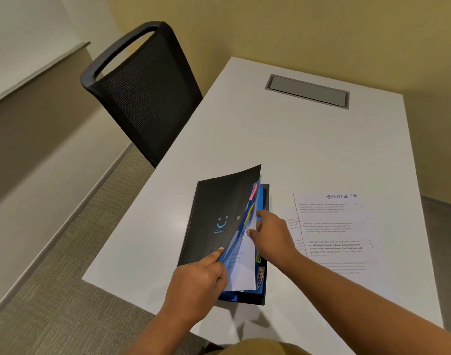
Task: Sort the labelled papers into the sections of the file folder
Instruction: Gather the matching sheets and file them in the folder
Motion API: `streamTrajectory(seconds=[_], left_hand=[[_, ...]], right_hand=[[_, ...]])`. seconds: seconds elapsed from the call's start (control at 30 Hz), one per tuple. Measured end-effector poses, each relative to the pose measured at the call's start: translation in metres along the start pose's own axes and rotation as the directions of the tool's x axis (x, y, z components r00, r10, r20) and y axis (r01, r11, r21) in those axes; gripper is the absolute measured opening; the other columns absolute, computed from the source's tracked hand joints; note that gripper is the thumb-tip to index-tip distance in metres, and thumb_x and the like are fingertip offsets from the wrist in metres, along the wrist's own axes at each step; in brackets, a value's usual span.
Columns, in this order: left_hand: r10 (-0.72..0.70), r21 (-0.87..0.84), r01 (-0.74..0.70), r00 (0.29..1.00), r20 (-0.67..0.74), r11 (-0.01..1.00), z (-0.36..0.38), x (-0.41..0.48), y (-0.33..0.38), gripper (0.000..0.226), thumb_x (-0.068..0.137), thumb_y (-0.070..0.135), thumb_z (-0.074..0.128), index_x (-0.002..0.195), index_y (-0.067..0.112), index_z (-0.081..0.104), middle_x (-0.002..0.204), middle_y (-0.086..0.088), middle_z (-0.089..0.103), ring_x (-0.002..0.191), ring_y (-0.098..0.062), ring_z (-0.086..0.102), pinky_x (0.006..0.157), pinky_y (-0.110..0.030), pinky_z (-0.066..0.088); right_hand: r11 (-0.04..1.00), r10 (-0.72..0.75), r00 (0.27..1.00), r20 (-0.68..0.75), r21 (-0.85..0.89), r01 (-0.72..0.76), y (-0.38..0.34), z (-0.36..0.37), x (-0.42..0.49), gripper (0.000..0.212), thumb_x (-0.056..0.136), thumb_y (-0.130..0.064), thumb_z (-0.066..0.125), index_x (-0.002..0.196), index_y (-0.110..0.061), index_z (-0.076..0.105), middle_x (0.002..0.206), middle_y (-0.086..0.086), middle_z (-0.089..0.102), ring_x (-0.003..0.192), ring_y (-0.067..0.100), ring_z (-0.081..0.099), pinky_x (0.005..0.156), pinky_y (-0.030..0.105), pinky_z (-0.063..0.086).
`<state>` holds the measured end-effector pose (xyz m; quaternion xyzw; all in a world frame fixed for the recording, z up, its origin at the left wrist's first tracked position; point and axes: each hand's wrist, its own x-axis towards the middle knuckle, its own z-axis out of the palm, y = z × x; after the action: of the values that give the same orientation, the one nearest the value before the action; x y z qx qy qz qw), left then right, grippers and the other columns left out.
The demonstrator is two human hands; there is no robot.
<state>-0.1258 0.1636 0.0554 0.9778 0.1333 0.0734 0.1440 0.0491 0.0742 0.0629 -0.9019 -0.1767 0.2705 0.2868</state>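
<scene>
At the near edge of the white table (168,201), we see the left hand (198,280) gripping the black cover of the file folder (219,219). One digit lies on top, the rest curl beneath, and the cover is held lifted. Just beyond, the right hand (273,234) reaches in among the blue dividers (263,201). Its thumb and forefinger are spread narrowly at the top of a white sheet (242,267); we cannot tell whether they pinch it or merely push.

We judge the filing step to be in hand, with the sheet lodged partway in a section. The next move calls for seating it fully behind the matching coloured tab (252,194), then releasing the cover without dragging the page out.

The folder lies flat near the table's front. Its long axis runs away from the person, the spine is to their left, and the mouth opens right. The sheet lies lengthwise along that axis. Just beside the mouth waits the stack of papers (334,226), its top page headed "SPORTS". Farther off are a grey cable hatch (307,90) and, to the left, a black mesh chair (142,98).
</scene>
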Motion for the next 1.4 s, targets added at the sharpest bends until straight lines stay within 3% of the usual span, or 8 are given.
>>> streamTrajectory(seconds=[0.13,0.3,0.43,0.63,0.77,0.93,1.1,1.4], left_hand=[[-0.016,-0.037,0.014,0.999,-0.045,0.999,0.003,-0.003,-0.001,0.021,0.075,0.025,0.077,0.060,0.023,0.063,0.111,0.001,0.073,0.036,-0.007,0.049,0.043,-0.011,0.043],[-0.071,-0.079,0.064,0.993,-0.091,0.995,0.009,-0.003,0.000,0.022,0.082,0.029,0.061,0.063,0.021,0.067,0.111,0.000,0.073,0.036,-0.007,0.047,0.042,-0.018,0.048],[-0.080,-0.095,0.071,0.993,-0.093,0.993,0.008,-0.001,0.005,0.036,0.089,0.036,0.046,0.066,0.021,0.069,0.110,0.000,0.073,0.038,-0.006,0.054,0.046,-0.016,0.051],[-0.086,-0.093,0.080,0.994,-0.064,0.992,0.007,0.005,0.008,0.025,0.084,0.031,0.059,0.064,0.021,0.069,0.109,0.000,0.074,0.038,-0.006,0.053,0.047,-0.013,0.048],[-0.065,-0.093,0.060,0.996,-0.053,0.994,0.006,0.009,0.012,0.009,0.073,0.024,0.080,0.070,0.018,0.074,0.104,-0.004,0.075,0.042,-0.009,0.059,0.048,-0.016,0.052],[-0.072,-0.061,0.070,0.997,-0.038,0.996,0.011,0.016,0.017,0.013,0.072,0.028,0.077,0.076,0.016,0.074,0.102,-0.005,0.075,0.049,-0.014,0.066,0.049,-0.019,0.056],[-0.070,-0.052,0.073,0.997,0.042,0.996,0.014,0.019,0.020,0.019,0.068,0.032,0.082,0.075,0.017,0.072,0.102,-0.004,0.075,0.054,-0.015,0.069,0.047,-0.018,0.056],[-0.083,-0.093,0.091,0.993,0.085,0.991,0.014,0.022,0.025,0.014,0.068,0.024,0.084,0.074,0.017,0.074,0.100,-0.005,0.076,0.049,-0.013,0.066,0.049,-0.020,0.057]], right_hand=[[0.999,0.021,1.000,0.023,0.032,-0.022,-0.002,0.007,-0.001,0.044,0.094,-0.021,0.064,0.134,-0.011,0.049,0.090,0.000,0.061,0.086,0.014,0.061,0.062,0.018,0.047],[0.996,-0.007,0.999,-0.034,0.090,0.010,-0.002,0.018,-0.014,0.074,0.089,-0.017,0.070,0.150,-0.025,0.029,0.079,-0.008,0.060,0.071,0.008,0.061,0.067,0.009,0.047],[0.987,0.053,0.997,-0.062,0.155,-0.042,-0.006,0.024,-0.013,0.055,0.089,-0.008,0.068,0.134,-0.025,0.041,0.078,-0.009,0.055,0.065,0.006,0.054,0.049,0.009,0.038],[0.998,0.057,0.998,0.017,0.020,-0.058,-0.007,0.019,-0.005,0.036,0.090,-0.018,0.068,0.123,-0.019,0.053,0.117,0.005,0.065,0.089,0.012,0.059,0.072,0.019,0.047],[0.999,0.053,0.998,0.044,-0.005,-0.053,-0.003,0.009,-0.011,0.044,0.089,-0.027,0.068,0.130,-0.021,0.052,0.120,0.003,0.064,0.092,0.016,0.064,0.080,0.026,0.053],[0.993,0.118,0.986,0.119,0.015,-0.120,0.009,-0.003,-0.013,0.034,0.085,-0.016,0.071,0.118,-0.018,0.062,0.110,0.002,0.066,0.079,0.013,0.067,0.066,0.022,0.058],[0.991,0.113,0.981,0.160,-0.087,-0.100,0.012,-0.008,-0.020,0.029,0.091,-0.015,0.066,0.119,-0.008,0.066,0.125,0.010,0.064,0.113,0.024,0.062,0.083,0.024,0.053],[0.997,0.074,0.977,0.198,-0.029,-0.070,0.016,0.001,-0.014,0.028,0.092,-0.011,0.062,0.120,-0.005,0.065,0.119,0.012,0.068,0.113,0.023,0.062,0.095,0.029,0.049]])
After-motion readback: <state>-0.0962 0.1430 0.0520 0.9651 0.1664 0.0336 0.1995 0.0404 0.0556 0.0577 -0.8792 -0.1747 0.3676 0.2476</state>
